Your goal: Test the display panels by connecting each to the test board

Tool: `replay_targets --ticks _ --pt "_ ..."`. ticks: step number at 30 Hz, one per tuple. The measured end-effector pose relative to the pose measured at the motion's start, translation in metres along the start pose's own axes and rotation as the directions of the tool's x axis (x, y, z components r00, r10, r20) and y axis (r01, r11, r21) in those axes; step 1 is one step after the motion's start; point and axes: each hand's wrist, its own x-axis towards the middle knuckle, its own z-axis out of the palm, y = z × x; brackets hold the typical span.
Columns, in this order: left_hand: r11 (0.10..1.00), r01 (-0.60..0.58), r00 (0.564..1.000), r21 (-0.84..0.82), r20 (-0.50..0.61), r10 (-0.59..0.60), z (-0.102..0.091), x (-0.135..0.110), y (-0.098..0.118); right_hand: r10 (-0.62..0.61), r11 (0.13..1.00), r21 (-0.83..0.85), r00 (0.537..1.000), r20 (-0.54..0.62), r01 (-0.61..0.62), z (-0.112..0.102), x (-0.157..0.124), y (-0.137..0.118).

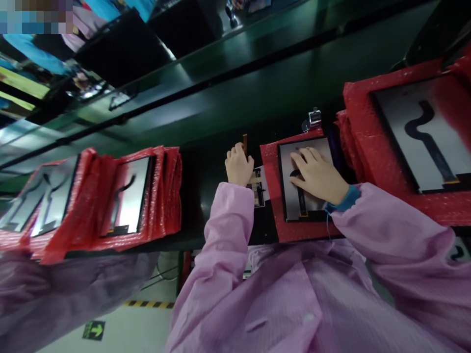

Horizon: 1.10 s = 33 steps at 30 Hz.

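Observation:
A grey display panel (pixel 316 147) with a black ribbon cable lies on red bubble wrap (pixel 270 196) at the edge of the dark bench. My right hand (pixel 317 175) rests flat on the panel, fingers spread and open, covering part of the cable. My left hand (pixel 239 165) is just left of the wrap, fingers curled closed round a thin brown strip (pixel 245 142) that sticks up above it. A small circuit board (pixel 258 189) lies between my left hand and the wrap. Both arms wear pink sleeves.
A stack of panels in red bubble wrap (pixel 371 147) rises at the right. Another pile of wrapped panels (pixel 162 196) lies at the left. A metal clip (pixel 314 117) stands behind the middle panel. A dark conveyor (pixel 206 103) runs behind. Other people's clothing shows at top left.

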Motion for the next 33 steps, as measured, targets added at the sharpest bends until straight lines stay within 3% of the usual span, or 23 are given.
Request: replay_targets --ticks 4,7,9,16,21,24,27,29,31,33 --pt "0.938 0.041 0.994 -0.344 -0.076 -0.072 0.006 0.0 -0.013 -0.016 0.998 0.067 0.998 0.06 0.012 0.006 -0.013 0.005" --pt "0.785 0.023 0.995 -0.619 -0.063 -0.078 0.008 0.004 -0.02 -0.004 0.996 0.092 0.997 0.083 -0.004 0.006 -0.015 0.008" --pt "0.697 0.011 0.997 -0.717 -0.048 -0.065 0.008 0.007 -0.02 0.008 0.996 0.084 0.996 0.094 -0.016 0.005 -0.014 0.008" --pt "0.579 -0.049 0.998 -0.814 -0.015 0.063 -0.002 0.01 -0.014 0.019 0.995 0.099 0.995 0.094 -0.029 -0.003 -0.013 0.001" --pt "0.627 -0.121 0.99 -0.769 -0.044 0.137 -0.008 0.007 -0.008 0.048 0.966 0.256 0.999 -0.003 -0.045 -0.003 -0.008 0.0" --pt "0.632 -0.131 0.986 -0.764 -0.036 0.16 -0.014 0.002 -0.003 0.05 0.868 0.497 0.998 -0.04 -0.023 0.0 -0.004 0.001" --pt "0.609 -0.092 0.973 -0.788 0.059 0.224 -0.022 -0.003 0.003 0.061 0.618 0.784 0.998 0.02 -0.053 -0.002 -0.001 -0.003" --pt "0.598 -0.115 0.949 -0.793 0.089 0.301 -0.026 -0.007 0.006 0.06 0.491 0.866 0.996 0.071 -0.092 -0.003 -0.001 -0.009" --pt "0.608 -0.121 0.933 -0.785 0.12 0.34 -0.028 -0.009 0.007 0.055 0.457 0.881 0.992 0.111 -0.124 -0.002 0.0 -0.014" --pt "0.609 -0.053 0.942 -0.791 0.163 0.294 -0.024 -0.01 0.004 0.037 0.422 0.898 0.992 0.124 -0.128 0.0 -0.001 -0.018"
